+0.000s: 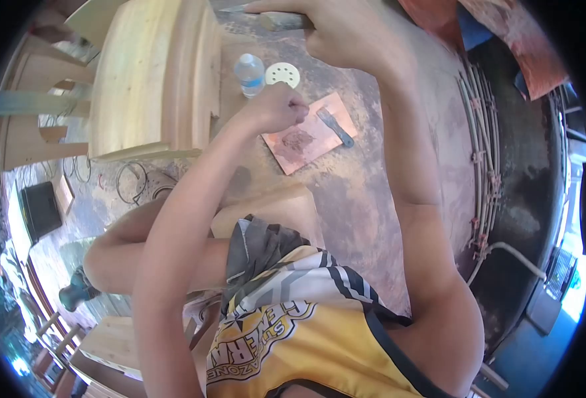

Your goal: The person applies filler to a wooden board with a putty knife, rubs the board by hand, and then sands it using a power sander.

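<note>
My right hand reaches to the top edge, its fingers closed on the handle of a putty knife. Part of the blade lies at the frame's edge. Nearer the middle, my left hand is a closed fist above the corner of an orange-pink board; what the fingers hold, if anything, is hidden. A patch of reddish-brown putty is spread on that board. A second putty knife, dark and flat, lies across the board's right side. Behind the fist stand a water bottle and a pale disc with holes.
A large pale wooden piece stands at upper left, with wooden frames beyond it. Near my legs is a wooden block. A cable lies on the floor. Long thin rods run along the right wall.
</note>
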A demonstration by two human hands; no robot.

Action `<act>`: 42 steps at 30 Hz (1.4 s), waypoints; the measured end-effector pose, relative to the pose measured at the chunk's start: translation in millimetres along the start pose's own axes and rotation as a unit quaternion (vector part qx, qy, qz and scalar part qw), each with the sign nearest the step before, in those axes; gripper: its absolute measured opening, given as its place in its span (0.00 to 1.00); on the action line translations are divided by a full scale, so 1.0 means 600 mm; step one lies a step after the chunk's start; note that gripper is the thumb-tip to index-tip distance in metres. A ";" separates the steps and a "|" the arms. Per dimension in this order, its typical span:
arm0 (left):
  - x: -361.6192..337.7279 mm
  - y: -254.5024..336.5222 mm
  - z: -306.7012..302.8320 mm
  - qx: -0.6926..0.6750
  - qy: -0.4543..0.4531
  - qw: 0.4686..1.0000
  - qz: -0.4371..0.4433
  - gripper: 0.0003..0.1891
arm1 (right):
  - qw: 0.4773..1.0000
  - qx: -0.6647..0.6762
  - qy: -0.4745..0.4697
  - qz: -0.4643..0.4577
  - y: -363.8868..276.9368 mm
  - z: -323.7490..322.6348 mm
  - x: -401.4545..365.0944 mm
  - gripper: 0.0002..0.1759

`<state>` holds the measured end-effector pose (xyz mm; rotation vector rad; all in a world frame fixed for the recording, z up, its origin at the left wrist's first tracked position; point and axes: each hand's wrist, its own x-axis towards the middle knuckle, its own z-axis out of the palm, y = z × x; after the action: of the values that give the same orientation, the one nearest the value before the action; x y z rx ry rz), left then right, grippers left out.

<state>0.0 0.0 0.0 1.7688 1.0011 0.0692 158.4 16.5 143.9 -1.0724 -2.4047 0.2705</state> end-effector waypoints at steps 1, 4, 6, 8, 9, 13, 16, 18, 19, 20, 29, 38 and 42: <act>0.005 0.002 0.013 0.032 -0.013 0.999 -0.022 0.14 | 0.999 0.022 -0.006 0.042 -0.001 0.003 -0.015 0.29; 0.107 0.013 0.063 0.096 0.035 0.994 0.029 0.13 | 0.996 0.006 0.003 0.087 0.060 -0.026 -0.071 0.28; 0.117 -0.005 0.093 0.114 0.060 0.990 0.053 0.13 | 0.993 0.023 0.002 0.116 0.071 -0.016 -0.104 0.28; 0.129 -0.015 0.109 0.084 0.132 0.986 0.065 0.13 | 0.987 0.123 0.050 0.096 0.092 -0.006 -0.131 0.29; 0.121 -0.011 0.111 0.082 0.129 0.986 0.063 0.13 | 0.986 0.126 0.047 0.098 0.088 -0.012 -0.141 0.29; 0.058 0.044 0.057 0.166 0.113 0.980 -0.013 0.10 | 0.983 0.071 0.014 0.168 0.074 -0.031 -0.158 0.29; -0.019 0.044 0.010 0.251 0.083 0.963 -0.057 0.10 | 0.974 0.057 -0.012 0.220 0.073 -0.011 -0.153 0.26; -0.084 0.023 -0.031 0.292 0.103 0.949 -0.058 0.10 | 0.973 0.054 -0.024 0.224 0.077 0.019 -0.142 0.23; -0.128 0.002 -0.043 0.296 0.146 0.943 0.039 0.10 | 0.972 0.136 0.041 0.185 0.073 0.038 -0.140 0.21; -0.181 -0.019 -0.058 0.303 0.193 0.926 0.120 0.10 | 0.959 0.232 0.093 0.133 0.065 0.066 -0.130 0.19; -0.789 0.036 -0.079 0.352 0.595 0.723 0.011 0.14 | 0.741 0.619 0.155 0.210 0.021 0.188 -0.002 0.24; -0.777 0.026 0.575 -0.218 0.944 0.186 -0.164 0.19 | 0.395 0.904 -0.148 0.063 -0.279 0.343 0.201 0.20; -0.603 0.019 0.578 -0.784 0.552 0.036 0.281 0.51 | 0.402 0.890 -0.202 0.079 -0.470 0.392 0.233 0.19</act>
<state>-60.0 -498.1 -1.0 -0.7334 0.1923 2.2837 -222.6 -65.3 94.5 0.0290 -0.7703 2.4951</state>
